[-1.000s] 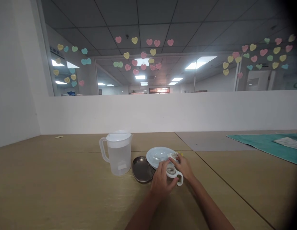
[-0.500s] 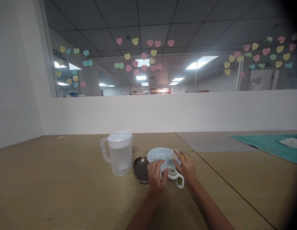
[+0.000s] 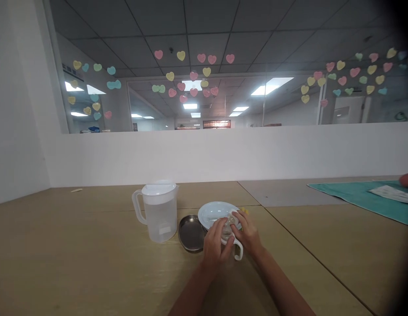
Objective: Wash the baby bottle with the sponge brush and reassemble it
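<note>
My left hand (image 3: 214, 243) is closed around the neck of a clear baby bottle (image 3: 227, 232) with a curved white handle (image 3: 238, 250) on its right side. My right hand (image 3: 248, 232) pinches a white and clear bottle top (image 3: 232, 218) just over the open mouth; whether the two touch I cannot tell. Much of the bottle is hidden by my fingers. A pale blue bowl (image 3: 210, 210) lies right behind my hands. Left of them sits a shallow dark metal dish (image 3: 191, 235).
A translucent lidded pitcher (image 3: 160, 219) stands left of the dish. Something small and yellow (image 3: 245, 211) shows behind my right hand. A green cloth (image 3: 345, 191) with a white piece (image 3: 393, 193) on it lies far right. A white wall (image 3: 190, 156) bounds the table's back.
My right hand has brought the bottle top down and left, over the bottle's mouth. The view has turned slightly right, and a rounded shape has come in at the right edge.
</note>
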### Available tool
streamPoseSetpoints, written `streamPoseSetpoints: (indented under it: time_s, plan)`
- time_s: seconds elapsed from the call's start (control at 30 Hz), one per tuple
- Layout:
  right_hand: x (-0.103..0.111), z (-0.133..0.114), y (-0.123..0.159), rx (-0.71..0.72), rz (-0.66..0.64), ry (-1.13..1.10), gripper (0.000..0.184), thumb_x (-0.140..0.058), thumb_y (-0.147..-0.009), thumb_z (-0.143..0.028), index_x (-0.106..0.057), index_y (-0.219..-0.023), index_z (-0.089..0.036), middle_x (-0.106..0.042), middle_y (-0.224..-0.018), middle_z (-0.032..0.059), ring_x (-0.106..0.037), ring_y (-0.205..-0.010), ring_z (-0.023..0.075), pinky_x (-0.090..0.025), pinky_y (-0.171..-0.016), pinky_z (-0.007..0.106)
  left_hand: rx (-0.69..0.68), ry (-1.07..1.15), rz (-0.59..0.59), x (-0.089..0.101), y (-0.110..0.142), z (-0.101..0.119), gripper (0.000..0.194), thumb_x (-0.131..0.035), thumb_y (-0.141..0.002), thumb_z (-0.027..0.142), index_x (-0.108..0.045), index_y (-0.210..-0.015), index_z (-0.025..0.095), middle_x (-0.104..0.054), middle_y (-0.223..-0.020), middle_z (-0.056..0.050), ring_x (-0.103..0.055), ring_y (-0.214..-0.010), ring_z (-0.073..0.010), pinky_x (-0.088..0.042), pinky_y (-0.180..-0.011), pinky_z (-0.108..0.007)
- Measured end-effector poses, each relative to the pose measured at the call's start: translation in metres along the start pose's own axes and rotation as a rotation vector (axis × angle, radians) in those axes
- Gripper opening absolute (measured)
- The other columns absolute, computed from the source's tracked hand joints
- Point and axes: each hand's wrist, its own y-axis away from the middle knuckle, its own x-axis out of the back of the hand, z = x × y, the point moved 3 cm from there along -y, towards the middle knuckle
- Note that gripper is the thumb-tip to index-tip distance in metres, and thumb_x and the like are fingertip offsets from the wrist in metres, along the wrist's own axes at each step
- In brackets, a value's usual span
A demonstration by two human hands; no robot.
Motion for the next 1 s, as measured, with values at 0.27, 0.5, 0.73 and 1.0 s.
streamPoseSetpoints:
  time_s: [0.27,0.5,0.73,1.0]
  plan:
    - [0.002,0.001,-0.010,-0.431,-0.079,-0.198,0.042,-0.048,-0.080,-0.031,-0.056,-0.120,-0.022,-0.064,-0.104,0.0083,-0.060,-0.080,0.0205,-0.049,-0.073,0.034,0.133,0.134,0.085,0.003,-0.001,-0.004,0.057,-0.060,-0.077,0.046,-0.045,-0.125,0.020,-0.053,-0.120,-0.011,-0.059,-0.092,-0.0202,-0.050,-0.082,-0.035]
    - [-0.013,0.020,-0.011,-0.711,-0.089,-0.633,0.052,-0.068,-0.061,-0.039,-0.060,-0.106,-0.014,-0.068,-0.086,0.0078,-0.057,-0.063,0.0170,-0.047,-0.056,0.029,0.460,0.471,0.336,0.009,-0.002,-0.026,0.044,-0.045,-0.087,0.047,-0.051,-0.117,0.016,-0.064,-0.094,-0.008,-0.062,-0.069,-0.0144,-0.049,-0.061,-0.024]
    - [-0.013,0.007,-0.014,-0.628,-0.274,-0.670,0.030,-0.073,-0.059,-0.037,-0.069,-0.081,-0.017,-0.069,-0.078,0.0053,-0.059,-0.067,0.0181,-0.049,-0.065,0.031,0.526,0.459,0.305,0.010,-0.005,-0.032,0.040,-0.058,-0.080,0.044,-0.058,-0.109,0.017,-0.067,-0.093,-0.006,-0.062,-0.060,-0.0122,-0.051,-0.061,-0.025]
    - [-0.013,0.000,-0.015,-0.609,-0.400,-0.934,0.032,-0.076,-0.062,-0.042,-0.072,-0.082,-0.018,-0.071,-0.088,0.0086,-0.063,-0.082,0.0226,-0.050,-0.079,0.038,0.538,0.454,0.200,0.003,-0.009,-0.038,0.034,-0.066,-0.074,0.039,-0.068,-0.098,0.014,-0.071,-0.097,-0.009,-0.066,-0.079,-0.0188,-0.054,-0.073,-0.031]
